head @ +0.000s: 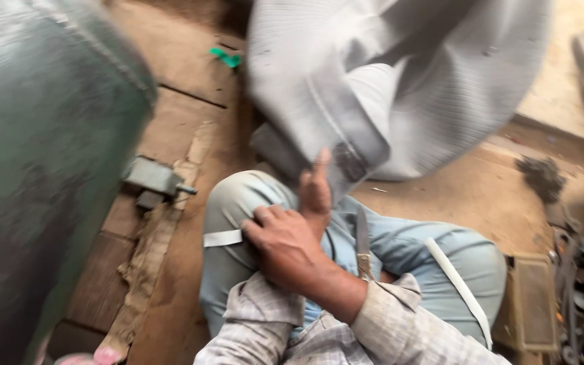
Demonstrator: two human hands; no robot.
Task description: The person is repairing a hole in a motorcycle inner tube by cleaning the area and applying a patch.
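Observation:
My left hand (290, 245) rests on my lap over light blue trousers (414, 253). Its fingers curl down by the left knee and its thumb points up against the hem of a large grey ribbed cloth (386, 81). The hand seems to pinch the cloth's lower edge. The cloth hangs above my knees and is blurred. A checked sleeve (386, 331) covers the forearm. A narrow dark strap with a brass-coloured fitting (363, 251) lies on my lap beside the wrist. My right hand is not in view.
A big dark green rounded machine body (35, 169) fills the left side. A small grey metal block (150, 177) and a frayed woven strap (147, 260) lie on the wooden floor. White strips (461, 284) cross my trousers. Metal clutter (579, 270) and a brown box (528, 304) stand at the right.

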